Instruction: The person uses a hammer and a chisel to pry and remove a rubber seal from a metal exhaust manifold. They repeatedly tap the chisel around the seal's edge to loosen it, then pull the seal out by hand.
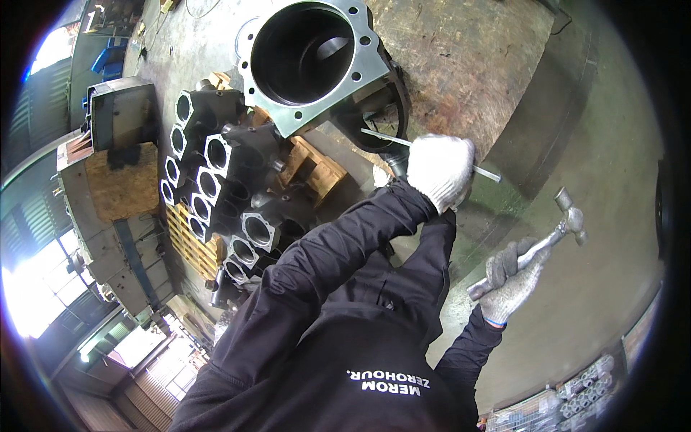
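Observation:
A large dark metal casting (376, 59) with a wide round bore and a bright machined flange stands on the worktable in front of me. My left hand (440, 167), in a white knit glove, is wrapped round a thin metal chisel (488, 174). The chisel's far end reaches into the opening in the casting's lower side; whether it touches the metal there I cannot tell. Lower right, my gloved right hand (515, 279) grips a ball-peen hammer (573, 219) by its handle. Its head is raised to the right, apart from the chisel.
Several similar castings (218, 153) stand in rows on wooden pallets (317, 169) to the left. The worn worktable top (475, 65) spreads behind the large casting. Machinery (122, 180) lines the far left, and stacked metal parts (586, 385) lie at the lower right.

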Demonstrator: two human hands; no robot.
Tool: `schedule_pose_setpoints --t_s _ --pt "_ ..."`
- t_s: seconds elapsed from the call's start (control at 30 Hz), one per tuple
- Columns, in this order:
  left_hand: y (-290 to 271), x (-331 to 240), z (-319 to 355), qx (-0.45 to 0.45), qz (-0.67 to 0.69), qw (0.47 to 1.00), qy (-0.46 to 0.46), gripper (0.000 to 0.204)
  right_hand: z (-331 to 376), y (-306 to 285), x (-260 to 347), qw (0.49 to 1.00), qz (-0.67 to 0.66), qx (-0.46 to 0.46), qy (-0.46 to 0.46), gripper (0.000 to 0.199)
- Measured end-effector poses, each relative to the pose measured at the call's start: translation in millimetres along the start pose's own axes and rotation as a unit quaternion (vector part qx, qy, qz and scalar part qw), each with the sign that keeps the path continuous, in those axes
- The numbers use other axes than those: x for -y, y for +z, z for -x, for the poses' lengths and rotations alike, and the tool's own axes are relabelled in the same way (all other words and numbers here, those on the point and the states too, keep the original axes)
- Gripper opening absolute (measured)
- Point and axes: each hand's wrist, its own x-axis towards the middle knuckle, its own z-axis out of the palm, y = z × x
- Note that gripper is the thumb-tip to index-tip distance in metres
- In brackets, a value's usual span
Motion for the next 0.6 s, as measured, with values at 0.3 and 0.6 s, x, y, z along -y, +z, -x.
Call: schedule_pose_setpoints --t_s 0.3,0.6 --pt "-14 -32 22 0.0 0.061 0.994 0.09 0.013 13 33 -13 0.972 0.147 -0.181 -0.017 0.047" --pt "47 -66 33 0.094 0.05 0.975 0.193 0.018 -13 -22 -33 0.937 0.306 -0.163 -0.046 0.028"
